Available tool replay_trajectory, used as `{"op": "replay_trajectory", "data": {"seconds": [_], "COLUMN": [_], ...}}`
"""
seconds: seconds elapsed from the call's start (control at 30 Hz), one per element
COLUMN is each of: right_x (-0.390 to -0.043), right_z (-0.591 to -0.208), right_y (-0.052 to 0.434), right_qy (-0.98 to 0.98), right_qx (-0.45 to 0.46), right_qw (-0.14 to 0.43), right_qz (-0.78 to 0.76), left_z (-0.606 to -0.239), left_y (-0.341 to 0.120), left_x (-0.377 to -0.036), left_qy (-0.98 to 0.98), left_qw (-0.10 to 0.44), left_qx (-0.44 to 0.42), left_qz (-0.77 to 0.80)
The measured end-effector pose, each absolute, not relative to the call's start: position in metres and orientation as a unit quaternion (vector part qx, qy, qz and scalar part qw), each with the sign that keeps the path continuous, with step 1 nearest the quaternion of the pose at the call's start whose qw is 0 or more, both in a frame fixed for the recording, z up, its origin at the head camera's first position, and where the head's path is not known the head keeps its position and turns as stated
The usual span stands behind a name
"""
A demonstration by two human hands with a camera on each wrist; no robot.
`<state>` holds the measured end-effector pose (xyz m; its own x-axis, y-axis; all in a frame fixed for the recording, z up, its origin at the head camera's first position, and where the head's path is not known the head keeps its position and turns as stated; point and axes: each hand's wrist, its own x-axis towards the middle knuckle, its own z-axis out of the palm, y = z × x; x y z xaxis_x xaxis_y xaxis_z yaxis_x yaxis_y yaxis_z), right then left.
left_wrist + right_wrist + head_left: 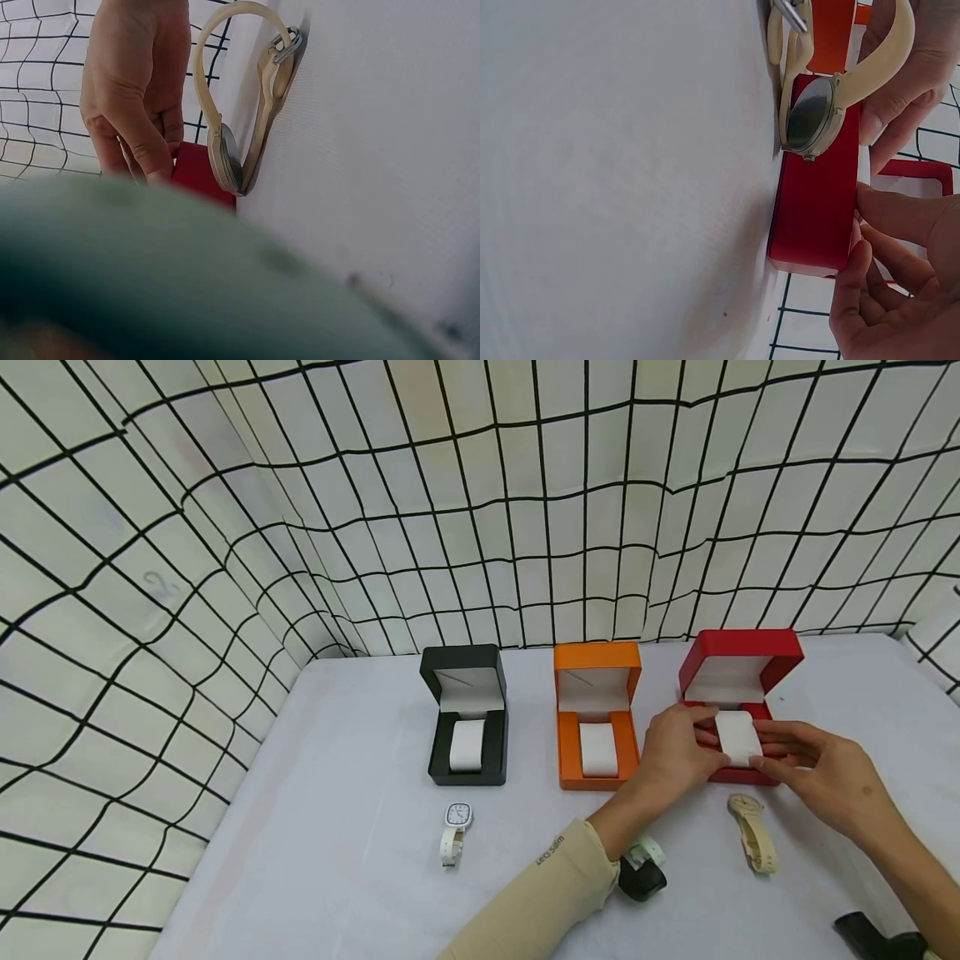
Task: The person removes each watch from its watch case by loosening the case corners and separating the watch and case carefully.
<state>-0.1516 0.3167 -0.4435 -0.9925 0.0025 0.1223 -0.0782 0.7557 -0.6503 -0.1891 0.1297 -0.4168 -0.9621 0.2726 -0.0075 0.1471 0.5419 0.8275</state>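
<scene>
Both hands at the white cushion of the open red watch box.

The left hand (678, 743) and right hand (813, 768) meet over the red watch box (738, 672), which stands open at the right end of a row on the white surface (337, 827); the fingers of each pinch a side of the white cushion (737, 737) sitting in its base. Just in front of the box lies a cream watch (752, 831), strap looped, touching nothing but the surface. To the left stand an orange watch box (596, 714) and a black watch box (465, 714), both open with white cushions inside. A white watch (455, 832) lies before the black box, and a black-and-white watch (643, 867) is partly hidden by the left sleeve (547, 893).
</scene>
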Motion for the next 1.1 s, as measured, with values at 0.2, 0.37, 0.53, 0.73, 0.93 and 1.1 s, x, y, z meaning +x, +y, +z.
{"op": "replay_trajectory", "data": {"seconds": [0.2,0.37,0.53,0.73,0.93,1.1], "right_x": [-0.1521,-0.1519,-0.1514,-0.1523,-0.1534,-0.1548], "right_z": [-0.4445,-0.4433,-0.4428,-0.4437,-0.4424,-0.441], "right_y": [0.3158,0.3154,0.3149,0.3159,0.3166,0.3168], "right_qy": [-0.936,-0.937,-0.937,-0.935,-0.938,-0.94], "right_qx": [0.02,0.02,0.02,0.029,0.03,0.028], "right_qw": [0.055,0.054,0.052,0.056,0.053,0.049], "right_qz": [0.346,0.344,0.345,0.348,0.34,0.335], "left_z": [-0.4176,-0.4171,-0.4159,-0.4149,-0.4152,-0.4148], "left_y": [0.1295,0.1292,0.129,0.1296,0.1301,0.1307], "left_x": [-0.1903,-0.1912,-0.1917,-0.1924,-0.1935,-0.1952], "left_qy": [0.883,0.888,0.895,0.906,0.915,0.924], "left_qw": [0.068,0.062,0.064,0.063,0.06,0.063], "left_qx": [0.124,0.13,0.13,0.131,0.133,0.136], "left_qz": [0.448,0.436,0.422,0.398,0.376,0.351]}}
